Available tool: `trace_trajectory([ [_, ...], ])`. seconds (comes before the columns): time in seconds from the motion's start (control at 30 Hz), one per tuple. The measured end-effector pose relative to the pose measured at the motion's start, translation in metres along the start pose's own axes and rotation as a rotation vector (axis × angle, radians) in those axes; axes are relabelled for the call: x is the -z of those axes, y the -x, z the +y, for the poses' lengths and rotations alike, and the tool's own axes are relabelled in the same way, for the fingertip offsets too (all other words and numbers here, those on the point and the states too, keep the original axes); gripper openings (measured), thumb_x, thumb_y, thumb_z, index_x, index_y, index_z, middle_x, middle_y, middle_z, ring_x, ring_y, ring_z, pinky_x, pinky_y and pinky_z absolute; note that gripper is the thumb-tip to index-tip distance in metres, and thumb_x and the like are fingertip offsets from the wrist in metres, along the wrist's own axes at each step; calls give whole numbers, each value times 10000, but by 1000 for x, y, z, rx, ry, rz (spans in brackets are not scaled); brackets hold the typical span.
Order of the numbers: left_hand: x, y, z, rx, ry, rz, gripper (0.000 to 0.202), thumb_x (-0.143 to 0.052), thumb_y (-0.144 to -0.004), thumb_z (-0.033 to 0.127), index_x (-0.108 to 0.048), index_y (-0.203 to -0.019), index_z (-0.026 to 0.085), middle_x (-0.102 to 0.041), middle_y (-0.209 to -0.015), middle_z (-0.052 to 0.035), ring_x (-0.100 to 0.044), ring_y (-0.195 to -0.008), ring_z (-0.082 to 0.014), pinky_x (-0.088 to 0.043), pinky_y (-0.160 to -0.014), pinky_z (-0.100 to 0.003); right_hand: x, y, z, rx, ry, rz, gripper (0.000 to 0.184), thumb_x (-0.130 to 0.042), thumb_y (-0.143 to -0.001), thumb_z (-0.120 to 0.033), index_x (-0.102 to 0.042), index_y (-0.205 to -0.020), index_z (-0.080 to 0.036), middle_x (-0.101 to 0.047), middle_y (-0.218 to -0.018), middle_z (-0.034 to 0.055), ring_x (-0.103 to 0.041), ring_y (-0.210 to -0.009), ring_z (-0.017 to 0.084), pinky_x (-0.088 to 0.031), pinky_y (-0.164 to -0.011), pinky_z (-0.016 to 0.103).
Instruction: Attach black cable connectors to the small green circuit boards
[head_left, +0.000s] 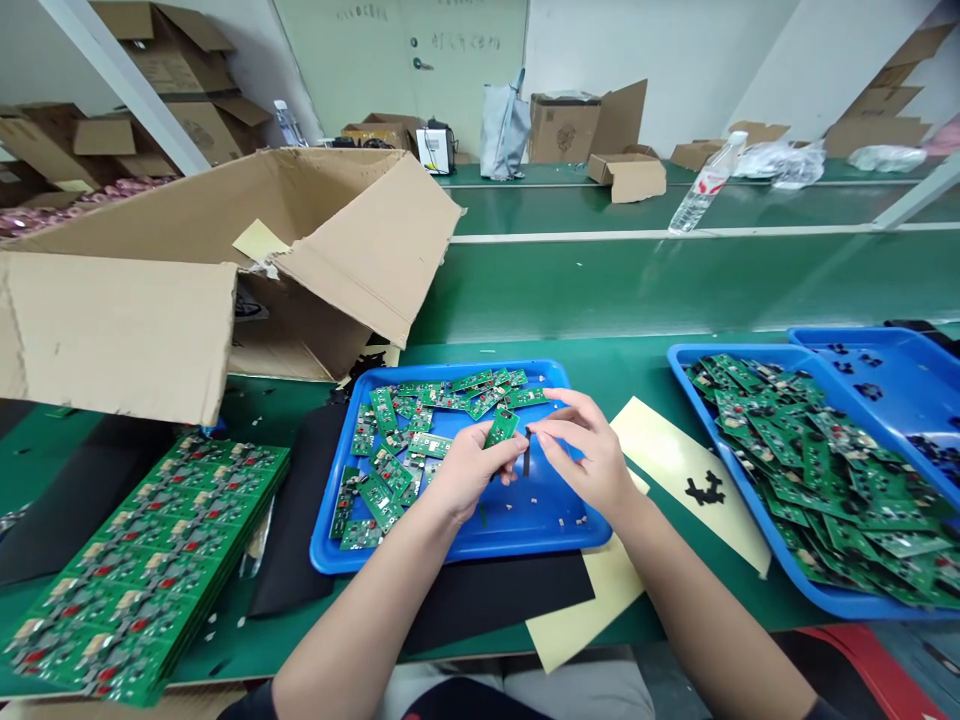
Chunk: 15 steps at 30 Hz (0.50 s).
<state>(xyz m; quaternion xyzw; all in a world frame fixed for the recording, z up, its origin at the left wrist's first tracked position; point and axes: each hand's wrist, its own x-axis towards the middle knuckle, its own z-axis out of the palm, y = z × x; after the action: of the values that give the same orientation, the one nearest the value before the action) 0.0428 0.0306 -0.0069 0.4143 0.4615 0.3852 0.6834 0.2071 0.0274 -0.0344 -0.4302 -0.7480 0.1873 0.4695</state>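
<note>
My left hand [469, 470] is closed on a small green circuit board [501, 427], held up over a blue tray [517, 525]. My right hand [589, 450] pinches a thin black strip [526, 455] right beside that board. Both hands hover above the tray's bare right part. Several small green boards [409, 440] lie scattered across the tray's left and far side.
A stack of green panel boards [142, 560] lies at the left. A big open cardboard box [195, 260] stands behind it. Two more blue trays sit at the right, one [739, 480] heaped with green boards, one [892, 375] holding small black pieces. Yellow sheets [679, 465] and black sheets [487, 595] lie under the trays.
</note>
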Motion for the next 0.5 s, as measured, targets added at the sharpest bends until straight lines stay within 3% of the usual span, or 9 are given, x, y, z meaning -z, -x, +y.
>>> trace_trajectory([
  [0.1,1,-1,0,-7,-5,14,228,-687,-626,290,-509,-563,162,-499,-450,52,-431,-394,-61,-320,-424,-200,-1,0,-1,11,72,0,202,-487,-883,-238,-680,-941,-238,-526,-1182,101,-623,-805,174,-548,-798,388],
  [0.27,2,-3,-1,8,-16,26,239,-676,-627,284,-483,-549,166,-475,-438,64,-432,-385,-60,-334,-426,-199,-3,0,-3,30,118,-17,210,-468,-895,-227,-667,-964,-230,-608,-1085,90,-611,-1017,209,-523,-902,376],
  [0.5,3,-3,-2,32,-11,-2,257,-647,-653,291,-461,-524,168,-446,-423,73,-409,-374,-52,-362,-452,-207,-3,0,-3,64,241,-14,224,-464,-897,-223,-681,-949,-191,-647,-1042,103,-643,-976,206,-541,-879,342],
])
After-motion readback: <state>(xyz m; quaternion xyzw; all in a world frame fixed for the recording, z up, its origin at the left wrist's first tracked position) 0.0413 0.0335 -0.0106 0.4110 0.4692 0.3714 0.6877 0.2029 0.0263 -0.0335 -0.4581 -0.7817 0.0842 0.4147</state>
